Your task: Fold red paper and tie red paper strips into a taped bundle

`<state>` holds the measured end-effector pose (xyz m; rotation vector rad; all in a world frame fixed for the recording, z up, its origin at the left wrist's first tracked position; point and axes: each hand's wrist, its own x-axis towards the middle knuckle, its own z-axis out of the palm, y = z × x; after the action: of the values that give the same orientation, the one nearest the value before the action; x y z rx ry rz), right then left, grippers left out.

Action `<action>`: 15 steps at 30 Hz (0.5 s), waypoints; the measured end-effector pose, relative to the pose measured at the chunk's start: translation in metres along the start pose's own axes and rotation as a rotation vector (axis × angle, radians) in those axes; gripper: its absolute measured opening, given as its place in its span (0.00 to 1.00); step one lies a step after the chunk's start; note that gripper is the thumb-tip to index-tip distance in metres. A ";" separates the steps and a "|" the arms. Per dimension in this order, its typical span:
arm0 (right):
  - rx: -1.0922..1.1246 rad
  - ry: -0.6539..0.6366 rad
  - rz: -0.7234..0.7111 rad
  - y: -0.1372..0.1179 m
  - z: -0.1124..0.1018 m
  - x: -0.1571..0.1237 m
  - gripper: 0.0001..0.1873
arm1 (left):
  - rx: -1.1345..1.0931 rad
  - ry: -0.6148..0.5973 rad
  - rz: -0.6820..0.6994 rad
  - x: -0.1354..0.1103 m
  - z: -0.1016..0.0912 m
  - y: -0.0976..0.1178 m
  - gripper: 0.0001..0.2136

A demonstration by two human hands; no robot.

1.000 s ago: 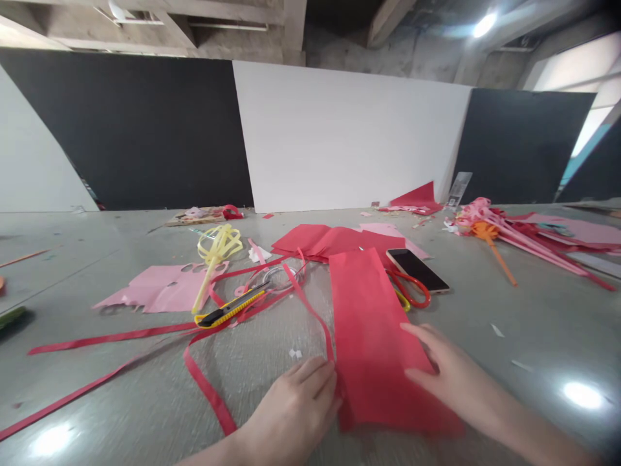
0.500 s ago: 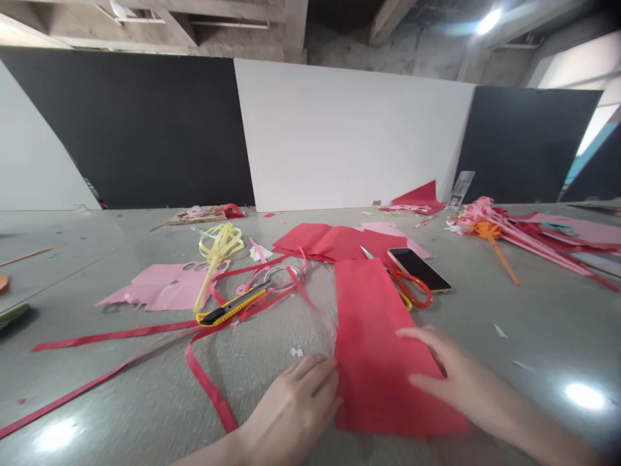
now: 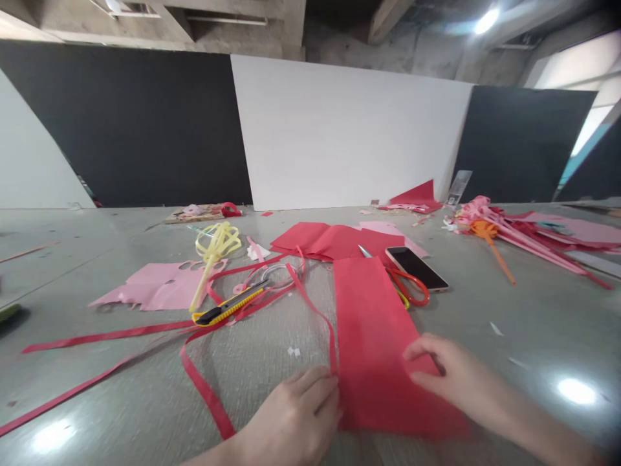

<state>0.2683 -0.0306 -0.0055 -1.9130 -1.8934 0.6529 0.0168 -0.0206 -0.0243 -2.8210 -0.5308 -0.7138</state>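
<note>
A folded-looking red paper sheet (image 3: 376, 336) lies lengthwise before me. At its left edge my left hand (image 3: 298, 411) is closed, fingertips pinched on the lower end of a narrow red paper strip (image 3: 323, 317). Its fingertips are partly hidden. My right hand (image 3: 444, 369) rests over the sheet's right edge, with thumb and forefinger apart. Beyond the right hand, orange-handled scissors (image 3: 412, 291) lie partly under the sheet. A yellow utility knife (image 3: 230, 305) lies to the left, on more red strips.
A phone (image 3: 420, 268) lies beside the scissors. Further back are red sheets (image 3: 334, 239). Pink cut paper (image 3: 152, 285) and a yellow strip flower (image 3: 216, 249) are left. Pink strips (image 3: 526, 236) and an orange flower (image 3: 485, 230) lie right. A white panel (image 3: 354, 136) stands behind.
The narrow red strip now reaches down to my left hand along the sheet's edge. My right hand's fingers have drawn slightly closer together. The view has shifted a little.
</note>
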 end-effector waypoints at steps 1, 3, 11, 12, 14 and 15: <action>-0.004 0.000 -0.004 0.000 0.000 -0.001 0.09 | 0.006 -0.004 0.003 -0.001 0.000 0.000 0.15; -0.007 0.003 -0.005 -0.001 0.000 -0.001 0.09 | 0.015 -0.013 0.006 -0.002 0.000 0.001 0.16; 0.008 0.080 -0.137 -0.006 -0.001 0.006 0.18 | -0.007 -0.036 -0.051 0.002 -0.002 0.001 0.12; 0.011 0.081 -0.146 -0.004 0.000 0.007 0.18 | -0.011 -0.046 -0.047 0.002 -0.003 0.001 0.12; 0.015 0.081 -0.154 -0.001 0.002 0.009 0.19 | -0.024 -0.073 -0.048 0.002 -0.005 0.002 0.12; 0.018 0.080 -0.156 0.001 0.002 0.009 0.19 | -0.037 -0.092 -0.050 0.002 -0.007 0.002 0.12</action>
<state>0.2674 -0.0215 -0.0085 -1.7319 -1.9549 0.5357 0.0164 -0.0232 -0.0174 -2.8953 -0.6121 -0.6107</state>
